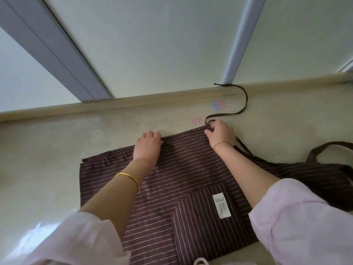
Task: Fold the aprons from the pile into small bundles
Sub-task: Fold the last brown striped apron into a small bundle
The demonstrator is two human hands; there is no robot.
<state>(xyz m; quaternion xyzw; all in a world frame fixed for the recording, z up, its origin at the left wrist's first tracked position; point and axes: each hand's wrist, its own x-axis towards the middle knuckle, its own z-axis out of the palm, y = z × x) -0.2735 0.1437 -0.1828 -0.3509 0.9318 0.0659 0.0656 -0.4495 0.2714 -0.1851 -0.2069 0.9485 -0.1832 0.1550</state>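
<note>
Beige bench [57, 150], striped apron [172, 178]: left hand [148, 145] presses its edge, grip unclear, right hand [220, 133] pinches the string [243, 104], best tucked in neatly.

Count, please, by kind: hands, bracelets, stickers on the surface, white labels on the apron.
Hands: 2, left hand on the apron, right hand pinching the strap
Bracelets: 2, gold bangle, thin chain
Stickers: 2, pink sticker, blue-and-pink sticker
White label: 1
Total: 7
</note>
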